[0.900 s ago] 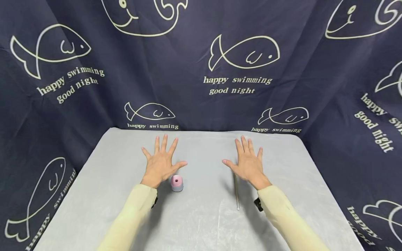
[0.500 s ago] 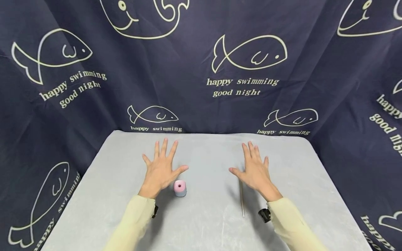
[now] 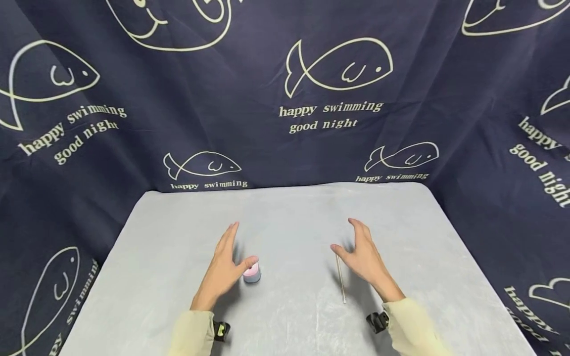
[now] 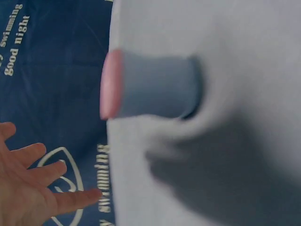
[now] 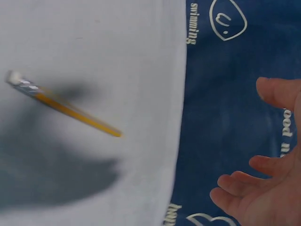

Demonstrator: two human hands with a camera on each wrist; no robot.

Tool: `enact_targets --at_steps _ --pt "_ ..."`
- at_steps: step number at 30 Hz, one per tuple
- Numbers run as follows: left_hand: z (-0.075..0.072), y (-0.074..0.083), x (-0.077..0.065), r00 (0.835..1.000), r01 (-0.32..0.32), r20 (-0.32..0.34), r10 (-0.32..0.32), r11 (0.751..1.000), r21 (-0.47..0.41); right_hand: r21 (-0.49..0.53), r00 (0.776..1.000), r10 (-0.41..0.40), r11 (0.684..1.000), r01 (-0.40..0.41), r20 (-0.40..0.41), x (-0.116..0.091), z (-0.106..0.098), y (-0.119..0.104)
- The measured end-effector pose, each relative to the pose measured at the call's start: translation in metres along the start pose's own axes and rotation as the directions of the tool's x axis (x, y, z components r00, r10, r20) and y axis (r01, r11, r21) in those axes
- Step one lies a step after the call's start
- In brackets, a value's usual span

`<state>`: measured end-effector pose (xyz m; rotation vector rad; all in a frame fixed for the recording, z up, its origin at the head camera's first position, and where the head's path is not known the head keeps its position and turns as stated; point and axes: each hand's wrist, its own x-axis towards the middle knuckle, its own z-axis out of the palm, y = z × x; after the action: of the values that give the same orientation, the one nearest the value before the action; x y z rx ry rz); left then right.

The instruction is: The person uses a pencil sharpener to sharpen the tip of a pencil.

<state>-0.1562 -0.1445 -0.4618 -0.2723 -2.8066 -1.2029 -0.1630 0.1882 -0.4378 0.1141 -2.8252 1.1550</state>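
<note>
A small pencil sharpener point(image 3: 252, 277) with a pink top and a blue-grey body stands upright on the table. My left hand point(image 3: 221, 272) hovers just left of it, palm turned inward, and the thumb covers part of its top in the head view. In the left wrist view the sharpener point(image 4: 157, 87) is apart from the spread fingers point(image 4: 75, 200). On the right lies a thin pencil point(image 3: 341, 282), yellow with a metal band and white eraser end in the right wrist view. My right hand point(image 3: 366, 256) is raised above its far end, fingers loosely extended, holding nothing.
A pale grey cloth covers the table point(image 3: 294, 222). Dark blue curtains point(image 3: 267, 89) with white fish drawings and lettering hang behind it and at both sides. Each wrist wears a black camera band point(image 3: 377, 322) below a cream sleeve point(image 3: 411, 326).
Both hands have turned from palms down with fingers spread to palms facing inward, and drawn slightly nearer. The sharpener and pencil lie where they were; the head view has shifted a little.
</note>
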Motion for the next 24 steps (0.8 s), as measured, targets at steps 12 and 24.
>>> enact_targets --at_steps 12,24 --pt "0.053 -0.026 -0.029 0.986 0.128 -0.083 -0.144 0.977 -0.173 0.067 0.977 0.209 0.975 -0.212 0.043 -0.026 0.037 0.032" --pt "0.085 -0.038 -0.035 0.966 0.133 -0.178 -0.188 0.950 -0.282 0.059 0.950 0.310 0.948 -0.311 0.038 -0.041 0.071 0.034"
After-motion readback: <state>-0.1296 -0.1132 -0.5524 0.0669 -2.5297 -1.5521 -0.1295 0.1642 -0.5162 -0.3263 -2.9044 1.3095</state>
